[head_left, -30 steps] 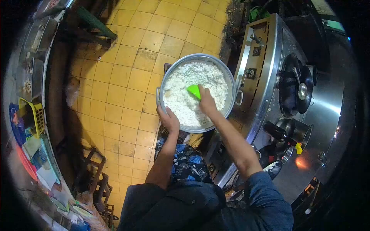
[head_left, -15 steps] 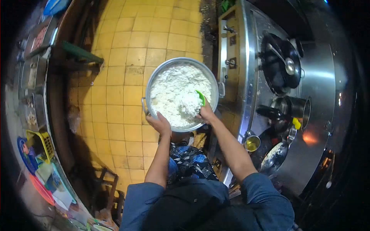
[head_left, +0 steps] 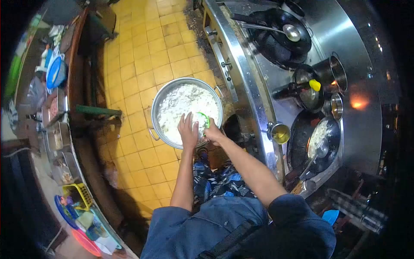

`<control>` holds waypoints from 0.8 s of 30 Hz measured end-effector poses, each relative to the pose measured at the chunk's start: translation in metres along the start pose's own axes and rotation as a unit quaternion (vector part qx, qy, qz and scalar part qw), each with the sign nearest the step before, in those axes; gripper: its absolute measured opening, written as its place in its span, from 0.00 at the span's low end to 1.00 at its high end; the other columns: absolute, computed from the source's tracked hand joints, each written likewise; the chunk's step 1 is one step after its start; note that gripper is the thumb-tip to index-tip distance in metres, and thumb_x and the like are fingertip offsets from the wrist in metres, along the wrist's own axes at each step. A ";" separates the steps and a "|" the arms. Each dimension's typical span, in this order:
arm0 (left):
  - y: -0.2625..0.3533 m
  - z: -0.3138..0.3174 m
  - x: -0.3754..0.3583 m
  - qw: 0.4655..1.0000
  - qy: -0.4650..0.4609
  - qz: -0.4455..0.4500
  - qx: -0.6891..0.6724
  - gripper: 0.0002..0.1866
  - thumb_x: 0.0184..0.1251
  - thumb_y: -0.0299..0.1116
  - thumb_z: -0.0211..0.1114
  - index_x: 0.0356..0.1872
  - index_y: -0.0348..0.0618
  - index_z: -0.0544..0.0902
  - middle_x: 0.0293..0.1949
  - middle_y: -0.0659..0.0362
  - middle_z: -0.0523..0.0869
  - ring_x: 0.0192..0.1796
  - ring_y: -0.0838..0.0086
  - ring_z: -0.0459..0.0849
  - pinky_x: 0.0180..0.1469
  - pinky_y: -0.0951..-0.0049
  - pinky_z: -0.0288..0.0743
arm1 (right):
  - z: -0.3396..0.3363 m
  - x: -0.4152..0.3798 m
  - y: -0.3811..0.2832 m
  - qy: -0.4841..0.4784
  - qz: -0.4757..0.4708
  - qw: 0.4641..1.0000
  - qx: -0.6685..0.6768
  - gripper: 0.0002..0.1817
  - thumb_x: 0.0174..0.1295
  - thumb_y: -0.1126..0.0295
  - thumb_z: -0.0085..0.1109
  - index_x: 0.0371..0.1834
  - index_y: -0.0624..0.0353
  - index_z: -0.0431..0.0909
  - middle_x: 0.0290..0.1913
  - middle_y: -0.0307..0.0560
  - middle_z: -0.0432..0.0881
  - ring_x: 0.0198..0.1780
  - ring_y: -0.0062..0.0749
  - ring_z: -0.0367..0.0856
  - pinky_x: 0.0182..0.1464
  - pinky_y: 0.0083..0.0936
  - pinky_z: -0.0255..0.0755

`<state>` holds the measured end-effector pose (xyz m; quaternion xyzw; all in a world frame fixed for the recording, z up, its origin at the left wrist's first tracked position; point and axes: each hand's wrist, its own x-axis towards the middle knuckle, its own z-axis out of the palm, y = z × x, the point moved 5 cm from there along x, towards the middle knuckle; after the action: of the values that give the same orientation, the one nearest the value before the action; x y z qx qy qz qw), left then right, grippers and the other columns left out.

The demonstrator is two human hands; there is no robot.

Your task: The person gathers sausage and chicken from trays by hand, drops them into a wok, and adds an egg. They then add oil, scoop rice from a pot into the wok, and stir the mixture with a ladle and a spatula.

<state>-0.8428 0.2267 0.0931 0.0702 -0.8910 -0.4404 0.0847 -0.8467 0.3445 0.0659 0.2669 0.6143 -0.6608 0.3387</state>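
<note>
A large round metal pot [head_left: 186, 80] with two side handles is full of white grains that look like cooked rice [head_left: 185, 98]. In my right hand [head_left: 214, 133] is a green scoop [head_left: 207, 120], gripped at the pot's near right side. My left hand [head_left: 189, 131] lies over the rice beside the scoop, its fingers stretched out. What the pot stands on is hidden from me.
Right, a steel stove holds a black wok with a ladle [head_left: 291, 33], a cup of yellow liquid [head_left: 280, 133] and a wok [head_left: 297, 140] with white food and a ladle. Left, a counter carries trays and a yellow basket [head_left: 86, 196]. Yellow tiles [head_left: 142, 86] cover the floor.
My left hand has left the pot's rim and moved onto the rice by the scoop. The heaped scoop is lower and partly hidden. The view has turned towards the stove.
</note>
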 end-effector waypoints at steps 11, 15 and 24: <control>-0.070 -0.013 0.045 0.911 -0.152 -0.265 -0.278 0.11 0.64 0.34 0.54 0.43 0.44 0.80 0.39 0.56 0.81 0.42 0.70 0.79 0.44 0.72 0.74 | -0.002 -0.016 -0.019 -0.145 0.035 0.989 0.010 0.26 0.56 0.82 0.38 0.59 0.51 0.61 0.28 0.45 0.73 0.17 0.22 0.66 0.13 0.17 0.58; -0.093 0.012 0.035 0.631 -0.092 -0.436 -0.635 0.21 0.69 0.46 0.45 0.57 0.46 0.70 0.47 0.53 0.79 0.46 0.65 0.79 0.51 0.63 0.72 | -0.009 -0.013 -0.014 -0.140 0.100 0.979 0.109 0.15 0.59 0.77 0.39 0.49 0.54 0.67 0.30 0.44 0.73 0.21 0.24 0.66 0.17 0.17 0.57; -0.021 0.020 0.019 0.718 -0.015 -0.371 -0.588 0.25 0.67 0.51 0.44 0.60 0.50 0.67 0.61 0.52 0.65 0.64 0.60 0.60 0.65 0.53 0.54 | -0.032 -0.012 -0.007 -0.076 0.044 0.972 0.217 0.08 0.58 0.75 0.37 0.32 0.61 0.70 0.25 0.47 0.72 0.19 0.26 0.66 0.15 0.19 0.57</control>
<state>-0.8641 0.2260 0.0663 0.3247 -0.3563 -0.8729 -0.0750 -0.8471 0.3778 0.0761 0.3099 0.4159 -0.7812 0.3475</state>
